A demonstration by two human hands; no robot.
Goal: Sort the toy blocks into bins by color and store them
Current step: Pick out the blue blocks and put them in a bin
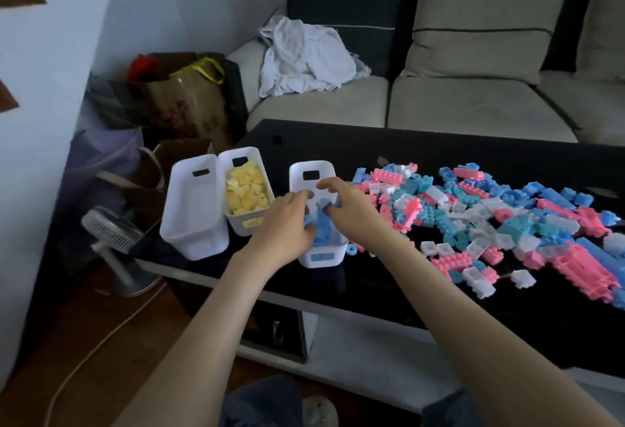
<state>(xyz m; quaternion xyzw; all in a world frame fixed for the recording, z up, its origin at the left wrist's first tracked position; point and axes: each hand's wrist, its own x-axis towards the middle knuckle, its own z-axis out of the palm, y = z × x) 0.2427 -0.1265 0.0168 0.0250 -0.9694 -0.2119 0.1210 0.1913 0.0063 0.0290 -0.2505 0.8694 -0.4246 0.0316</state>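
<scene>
Most of the glossy black table [439,142] carries the pink, blue and white toy-block heap [490,217], probably kept beside the white plastic bin of blue blocks [306,259] for short reaches, where left hand [287,223] and right hand [348,205] hover close together, fingers curled, grip unclear.

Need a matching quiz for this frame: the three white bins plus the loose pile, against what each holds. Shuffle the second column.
Things
1. leftmost bin
2. middle bin
3. rightmost bin
4. loose pile

Contents
A. blue blocks
B. pink, blue and white pieces mixed
C. nothing visible inside
D. yellow blocks

Pairs: 1-C, 2-D, 3-A, 4-B
</scene>
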